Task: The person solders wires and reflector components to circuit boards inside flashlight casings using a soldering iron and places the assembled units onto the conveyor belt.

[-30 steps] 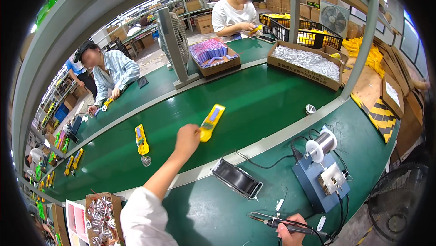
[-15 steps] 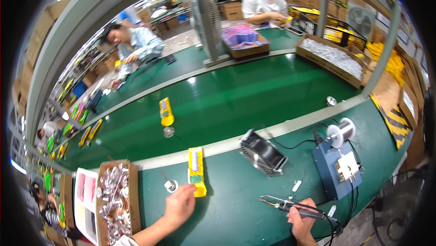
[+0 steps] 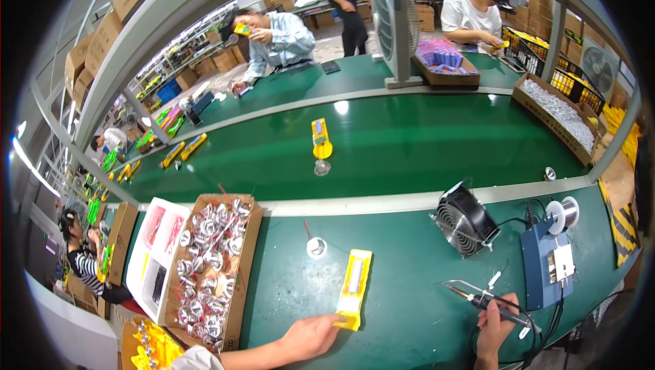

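My left hand is closed, pinching the near end of a yellow plastic casing that lies on the green worktable. A pale, long cell sits inside the casing. My right hand is wrapped around a soldering iron, its tip pointing left over the table, apart from the casing. Beyond my left hand lies a round silvery reflector cup with a red wire.
Left stand a cardboard box of reflectors, a white foam tray and a box of yellow parts. A black fan, blue soldering station and solder spool stand right. Past a metal rail, a green belt carries casings; co-workers sit beyond.
The view has swung left, so things appear farther right. My left hand has pulled the yellow casing nearer, past the reflector cup, and now grips its near end. The soldering iron stays in my right hand.
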`<control>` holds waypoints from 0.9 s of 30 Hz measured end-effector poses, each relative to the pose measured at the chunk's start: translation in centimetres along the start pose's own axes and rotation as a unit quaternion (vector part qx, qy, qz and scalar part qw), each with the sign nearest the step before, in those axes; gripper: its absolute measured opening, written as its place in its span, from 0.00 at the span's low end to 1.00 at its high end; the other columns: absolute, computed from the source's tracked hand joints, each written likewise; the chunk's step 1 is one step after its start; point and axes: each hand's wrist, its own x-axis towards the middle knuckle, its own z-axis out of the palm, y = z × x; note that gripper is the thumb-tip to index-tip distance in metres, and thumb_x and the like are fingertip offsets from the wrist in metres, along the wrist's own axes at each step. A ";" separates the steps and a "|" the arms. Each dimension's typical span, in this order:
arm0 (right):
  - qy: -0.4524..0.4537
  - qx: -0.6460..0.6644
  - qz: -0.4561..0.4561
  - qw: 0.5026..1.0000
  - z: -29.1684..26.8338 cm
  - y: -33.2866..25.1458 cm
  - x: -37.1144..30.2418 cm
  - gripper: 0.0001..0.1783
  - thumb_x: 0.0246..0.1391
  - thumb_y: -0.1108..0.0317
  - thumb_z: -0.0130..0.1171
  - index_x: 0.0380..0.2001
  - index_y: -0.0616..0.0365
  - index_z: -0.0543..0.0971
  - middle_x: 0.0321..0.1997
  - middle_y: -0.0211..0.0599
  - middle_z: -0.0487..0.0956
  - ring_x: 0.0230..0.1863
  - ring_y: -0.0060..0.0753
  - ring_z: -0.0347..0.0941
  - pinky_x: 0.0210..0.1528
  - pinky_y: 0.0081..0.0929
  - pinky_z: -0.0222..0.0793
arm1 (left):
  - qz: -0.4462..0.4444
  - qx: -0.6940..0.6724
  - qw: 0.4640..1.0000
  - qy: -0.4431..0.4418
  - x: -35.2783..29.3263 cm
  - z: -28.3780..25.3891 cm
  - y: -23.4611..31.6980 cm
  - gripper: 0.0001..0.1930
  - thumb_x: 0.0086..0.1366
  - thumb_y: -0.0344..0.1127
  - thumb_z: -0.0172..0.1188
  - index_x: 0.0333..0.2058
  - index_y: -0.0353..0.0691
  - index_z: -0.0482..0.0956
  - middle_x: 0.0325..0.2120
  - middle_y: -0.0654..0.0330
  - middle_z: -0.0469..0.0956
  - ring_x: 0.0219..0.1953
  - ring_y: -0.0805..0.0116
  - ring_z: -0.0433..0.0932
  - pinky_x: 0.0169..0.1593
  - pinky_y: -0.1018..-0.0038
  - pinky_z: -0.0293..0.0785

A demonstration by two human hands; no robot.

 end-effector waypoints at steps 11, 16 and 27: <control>-0.022 -0.009 -0.080 0.996 0.8 1.1 -0.1 0.08 0.48 0.71 0.50 0.25 0.59 0.62 0.14 0.28 0.64 0.10 0.12 0.56 0.12 0.08 0.49 | -0.044 -0.160 0.969 -0.182 4.6 -2.1 -0.8 0.16 0.61 0.41 0.41 0.34 0.35 0.72 0.28 0.50 0.75 0.30 0.52 0.73 0.36 0.63 0.68; -0.035 -0.027 -0.081 0.996 0.8 1.0 -0.3 0.07 0.48 0.73 0.50 0.25 0.59 0.62 0.14 0.29 0.64 0.11 0.12 0.56 0.13 0.08 0.50 | -0.044 -0.095 0.963 -0.248 6.6 -3.1 0.8 0.18 0.62 0.49 0.39 0.32 0.37 0.65 0.20 0.51 0.72 0.23 0.50 0.72 0.30 0.59 0.68; -0.041 -0.024 -0.084 0.995 0.4 1.3 -0.2 0.06 0.49 0.74 0.49 0.24 0.59 0.62 0.15 0.28 0.64 0.11 0.13 0.57 0.12 0.09 0.50 | 0.095 0.153 0.974 -0.139 5.6 -0.8 1.8 0.15 0.58 0.47 0.48 0.29 0.39 0.65 0.15 0.57 0.69 0.16 0.59 0.72 0.20 0.65 0.68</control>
